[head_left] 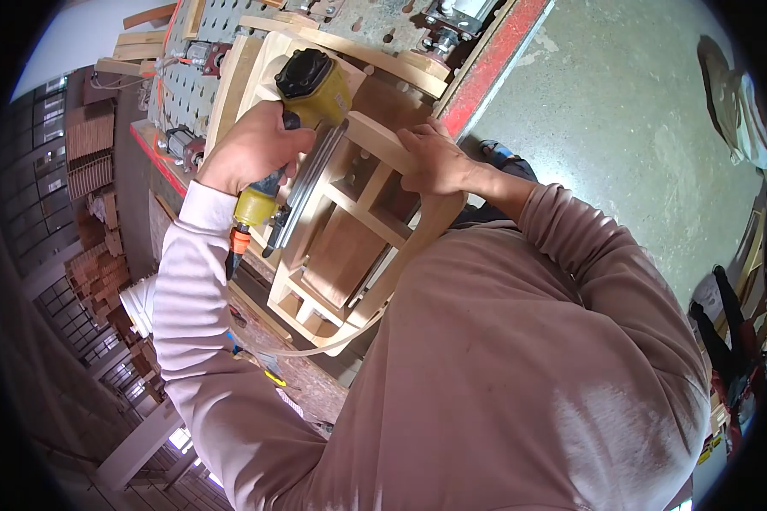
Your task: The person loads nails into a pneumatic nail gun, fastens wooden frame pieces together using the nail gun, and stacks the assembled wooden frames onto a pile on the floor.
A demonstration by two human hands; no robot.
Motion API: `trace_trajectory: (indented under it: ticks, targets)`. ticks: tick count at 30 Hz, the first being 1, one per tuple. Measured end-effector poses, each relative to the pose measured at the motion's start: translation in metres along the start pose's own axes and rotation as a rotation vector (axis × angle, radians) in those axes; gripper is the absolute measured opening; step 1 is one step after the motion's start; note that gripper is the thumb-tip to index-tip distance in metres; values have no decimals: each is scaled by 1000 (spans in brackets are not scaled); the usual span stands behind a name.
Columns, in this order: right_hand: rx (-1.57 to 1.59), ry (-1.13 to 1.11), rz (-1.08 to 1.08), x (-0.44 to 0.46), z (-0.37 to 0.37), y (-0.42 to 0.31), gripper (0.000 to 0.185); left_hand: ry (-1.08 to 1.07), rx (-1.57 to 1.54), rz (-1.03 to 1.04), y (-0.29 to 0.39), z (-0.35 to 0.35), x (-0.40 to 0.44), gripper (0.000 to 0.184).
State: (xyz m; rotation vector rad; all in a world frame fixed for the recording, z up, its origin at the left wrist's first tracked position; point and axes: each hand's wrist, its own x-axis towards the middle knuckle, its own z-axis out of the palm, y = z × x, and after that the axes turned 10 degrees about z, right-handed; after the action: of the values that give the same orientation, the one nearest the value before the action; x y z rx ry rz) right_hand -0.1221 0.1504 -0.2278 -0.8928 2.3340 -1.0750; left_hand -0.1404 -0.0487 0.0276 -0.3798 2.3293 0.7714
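My left hand (260, 151) is wrapped round the handle of a yellow and black pneumatic nail gun (325, 95). The gun's silver magazine lies along a pale wooden frame (389, 228), which has curved rails and crosspieces; its nose is hidden. At the handle's lower end is an orange air fitting (240, 242). My right hand (439, 159) grips the frame's upper right corner, fingers curled over the curved rail. The frame stands tilted close against my body, with a flat brown board (341, 255) visible between its rails.
A perforated metal worktable (375, 27) with a red edge (520, 43) carries clamps (203, 58) and wooden strips. A thin air hose (307, 352) loops below the frame. Stacked timber (89, 153) stands left. On the right, another person's legs (720, 332) show above the concrete floor (631, 128).
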Motion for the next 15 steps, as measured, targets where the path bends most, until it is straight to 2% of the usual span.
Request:
trace_trajectory:
  ticks: [15]
  targets:
    - [-3, -51, 37, 2, -6, -2, 41, -13, 84, -30, 16, 8, -7, 23]
